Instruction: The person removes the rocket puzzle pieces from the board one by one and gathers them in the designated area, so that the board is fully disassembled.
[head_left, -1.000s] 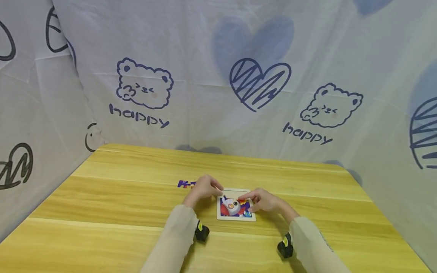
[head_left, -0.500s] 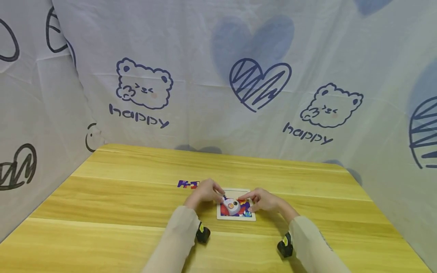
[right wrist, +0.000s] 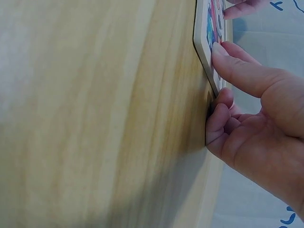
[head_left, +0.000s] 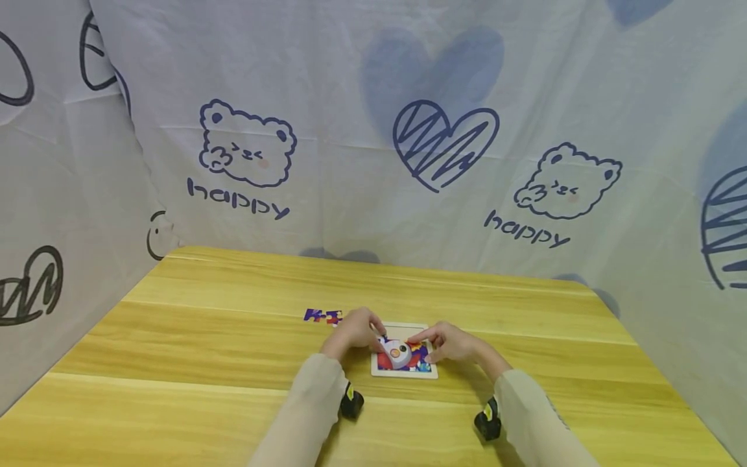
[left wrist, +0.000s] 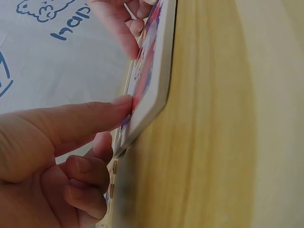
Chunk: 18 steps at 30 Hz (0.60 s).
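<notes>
On the table lies a jigsaw puzzle board with a pale frame and a white-and-red bird picture; its upper strip shows bare. My left hand is at the board's left side. In the left wrist view its straight thumb presses on the picture's edge; the other visible fingers are bent, and the index is mostly hidden. My right hand rests at the right side, index finger stretched over the picture. In the right wrist view its thumb presses on the picture near the frame, with curled fingers by the board's edge.
Loose purple-and-red puzzle pieces lie on the table just left of the board, partly behind my left hand. The yellow wooden table meets a white cloth with printed bears and hearts at its back and sides.
My left hand has shifted slightly right and toward me, its thumb now lower on the picture. More of the loose pieces shows behind it. The right hand and board stay in place.
</notes>
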Tool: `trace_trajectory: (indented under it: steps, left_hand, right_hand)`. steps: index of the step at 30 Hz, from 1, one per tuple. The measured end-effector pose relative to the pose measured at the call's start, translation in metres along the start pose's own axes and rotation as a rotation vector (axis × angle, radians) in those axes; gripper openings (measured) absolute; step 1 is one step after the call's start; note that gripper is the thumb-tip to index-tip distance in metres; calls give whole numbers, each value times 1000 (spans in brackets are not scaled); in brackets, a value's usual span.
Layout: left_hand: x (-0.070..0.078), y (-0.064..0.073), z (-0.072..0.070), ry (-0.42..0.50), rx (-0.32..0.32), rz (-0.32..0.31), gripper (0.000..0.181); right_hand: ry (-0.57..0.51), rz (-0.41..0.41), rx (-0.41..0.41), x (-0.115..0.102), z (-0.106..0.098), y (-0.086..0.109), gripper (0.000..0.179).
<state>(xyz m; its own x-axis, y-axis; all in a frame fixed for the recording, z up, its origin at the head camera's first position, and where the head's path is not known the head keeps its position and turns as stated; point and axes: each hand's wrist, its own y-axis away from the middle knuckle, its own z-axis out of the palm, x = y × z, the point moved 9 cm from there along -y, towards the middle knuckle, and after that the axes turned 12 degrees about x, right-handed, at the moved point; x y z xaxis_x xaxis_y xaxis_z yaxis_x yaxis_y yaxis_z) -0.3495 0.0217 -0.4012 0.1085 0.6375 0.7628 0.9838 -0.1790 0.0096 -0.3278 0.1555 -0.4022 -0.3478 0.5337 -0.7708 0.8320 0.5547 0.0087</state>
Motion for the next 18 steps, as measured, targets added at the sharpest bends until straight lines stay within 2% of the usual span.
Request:
trace_trajectory:
  steps: [6,12,18]
  left_hand:
    - [3,2,3,24,-9,-6,11]
    - [2,1,3,2,11,-9,21]
    - [1,0,4,-10,3,-14,17]
  right_hand:
    - [16,-17,-5,-1,0,0,39]
    - [28,-26,-9,-3,0,1,39]
    - [28,-4,-9,-1,0,1,38]
